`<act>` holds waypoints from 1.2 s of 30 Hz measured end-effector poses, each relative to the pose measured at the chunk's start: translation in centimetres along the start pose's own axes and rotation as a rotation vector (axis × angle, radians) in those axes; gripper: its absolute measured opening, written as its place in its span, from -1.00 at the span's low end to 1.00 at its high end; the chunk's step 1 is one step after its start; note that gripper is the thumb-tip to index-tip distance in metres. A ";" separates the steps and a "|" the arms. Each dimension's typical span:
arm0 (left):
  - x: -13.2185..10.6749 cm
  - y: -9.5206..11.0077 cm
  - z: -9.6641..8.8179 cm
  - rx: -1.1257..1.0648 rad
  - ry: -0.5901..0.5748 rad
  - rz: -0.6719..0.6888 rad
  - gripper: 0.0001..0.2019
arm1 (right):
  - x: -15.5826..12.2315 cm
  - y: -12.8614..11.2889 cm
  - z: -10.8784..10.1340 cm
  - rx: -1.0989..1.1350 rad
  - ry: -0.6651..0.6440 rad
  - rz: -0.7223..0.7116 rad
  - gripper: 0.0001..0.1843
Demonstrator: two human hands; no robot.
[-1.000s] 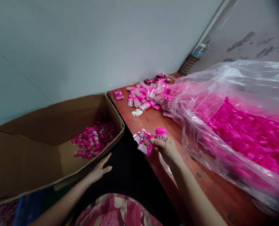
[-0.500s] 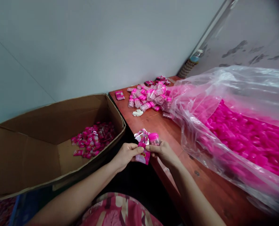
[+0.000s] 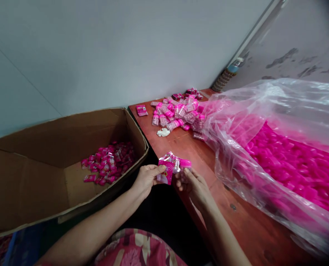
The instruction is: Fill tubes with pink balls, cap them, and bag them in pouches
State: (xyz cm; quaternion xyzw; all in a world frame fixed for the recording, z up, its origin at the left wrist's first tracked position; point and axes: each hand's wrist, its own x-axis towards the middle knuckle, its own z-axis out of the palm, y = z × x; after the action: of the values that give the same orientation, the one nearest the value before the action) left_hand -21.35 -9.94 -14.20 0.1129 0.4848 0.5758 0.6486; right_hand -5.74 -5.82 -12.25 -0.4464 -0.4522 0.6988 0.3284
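My left hand (image 3: 147, 178) pinches a pink printed sachet (image 3: 167, 173) between thumb and fingers, just off the table's front edge. Shiny silver foil shows at the sachet's top. My right hand (image 3: 193, 183) is closed around a small clear candy bottle (image 3: 185, 163) with a pink cap, held right beside the sachet. I cannot tell whether the bottle touches the foil. Beyond my hands, a pile of similar capped bottles (image 3: 178, 111) lies on the red wooden table (image 3: 186, 146).
At left, an open cardboard box (image 3: 39, 147) holds many pink packets (image 3: 109, 162). A large clear plastic bag (image 3: 225, 144) full of pink caps (image 3: 300, 166) covers the table's right side. A white scrap (image 3: 163, 132), a flat pink packet (image 3: 141, 110) and a bottle in a woven holder (image 3: 224, 79) stand farther back.
My right hand has let go of the sachet and turned the bottle from upright to tilted, its cap now pointing right. My left hand keeps its hold on the sachet.
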 end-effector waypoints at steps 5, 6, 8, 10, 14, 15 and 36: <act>0.3 0.0 0.5 -0.030 0.047 0.043 -0.65 | -0.4 -0.7 -2.0 -0.592 0.356 -0.223 -0.72; 0.3 -0.1 0.7 -0.023 0.055 0.058 -0.65 | -0.4 -0.7 -2.3 -0.627 0.387 -0.237 -0.72; 0.4 -0.3 1.3 -0.010 0.062 0.079 -0.65 | -0.4 -0.7 -2.3 -0.499 0.343 -0.212 -0.71; 0.4 -0.6 1.9 0.005 0.055 0.099 -0.66 | -0.3 -0.6 -1.7 -0.258 0.233 -0.162 -0.73; 0.3 -1.2 2.6 0.104 0.010 0.182 -0.65 | -0.2 -0.6 0.5 0.010 0.125 -0.091 -0.73; 0.1 -1.4 2.5 0.155 0.014 0.211 -0.64 | -0.2 -0.6 1.0 0.032 0.121 -0.085 -0.73; 1.0 -2.4 -8.2 0.934 0.021 0.340 -0.73 | -0.2 0.3 2.1 0.095 0.077 -0.038 -0.75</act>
State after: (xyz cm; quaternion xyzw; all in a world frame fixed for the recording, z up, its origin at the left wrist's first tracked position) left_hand -26.16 -13.25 -20.54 0.4632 0.6722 0.3957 0.4208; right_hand -7.60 -6.84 -12.03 -0.4482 -0.4141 0.6954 0.3795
